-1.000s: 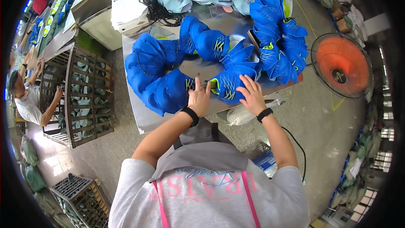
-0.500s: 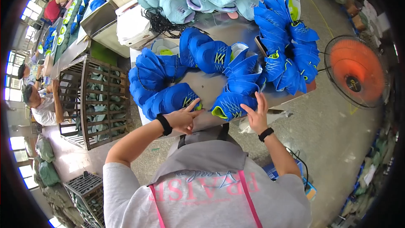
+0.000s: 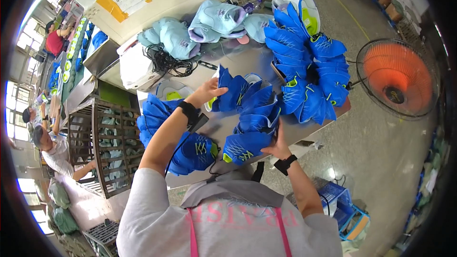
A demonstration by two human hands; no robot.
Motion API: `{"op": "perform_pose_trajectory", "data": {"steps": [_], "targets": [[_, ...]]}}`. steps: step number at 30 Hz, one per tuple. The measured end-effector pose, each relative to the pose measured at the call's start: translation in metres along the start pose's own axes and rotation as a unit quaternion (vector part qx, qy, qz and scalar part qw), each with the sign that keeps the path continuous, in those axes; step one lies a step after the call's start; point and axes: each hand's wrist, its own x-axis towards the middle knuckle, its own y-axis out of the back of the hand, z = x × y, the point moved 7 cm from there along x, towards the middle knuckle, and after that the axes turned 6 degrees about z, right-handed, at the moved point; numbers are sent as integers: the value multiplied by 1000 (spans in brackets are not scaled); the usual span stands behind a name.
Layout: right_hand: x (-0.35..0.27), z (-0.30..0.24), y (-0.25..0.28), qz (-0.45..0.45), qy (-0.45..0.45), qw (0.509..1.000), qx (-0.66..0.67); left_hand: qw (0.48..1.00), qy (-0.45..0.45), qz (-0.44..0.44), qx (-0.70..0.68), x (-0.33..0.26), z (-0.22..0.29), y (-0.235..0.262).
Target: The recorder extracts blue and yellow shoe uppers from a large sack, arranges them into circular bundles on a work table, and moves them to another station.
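Nested blue shoe uppers with yellow-green linings lie in curved rows on the table [image 3: 215, 127]. My left hand [image 3: 208, 93] is at the left end of the middle row [image 3: 235, 93], its fingers and thumb closed against the end upper. My right hand [image 3: 277, 145] grips the near end of the adjoining row [image 3: 247, 145], thumb in front and the other fingers partly hidden behind the uppers. A separate curved row of blue uppers [image 3: 193, 154] lies left of these, partly behind my left forearm. A dark flat piece [image 3: 199, 123] with a cable shows by my left wrist.
A large ring of blue uppers [image 3: 304, 95] stands at the right, beside an orange-centred fan [image 3: 397, 78]. Light-blue uppers [image 3: 176, 38] and tangled black cords [image 3: 167, 62] lie at the back. A slatted cart [image 3: 97, 147] stands left; a blue crate [image 3: 335, 200] is low right.
My left hand has moved up from the near-left row to the middle row, whose left end has shifted right. My right hand has closed round the adjoining row's near end. The view has shifted.
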Motion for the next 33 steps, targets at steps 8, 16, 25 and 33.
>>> {"op": "perform_pose_trajectory", "data": {"steps": [8,16,25,33], "targets": [[5,22,-11,36,-28,982,185,953,20,-15,303,10,5,-36],[36,-71,-71,44,89,993,61,982,-153,59,-91,-61,46,33],[19,-265,-247,-108,354,895,-249,912,-327,218,-116,-311,109,190],[-5,-241,-600,-357,365,853,-103,847,-308,344,-263,-550,-31,369]]}}
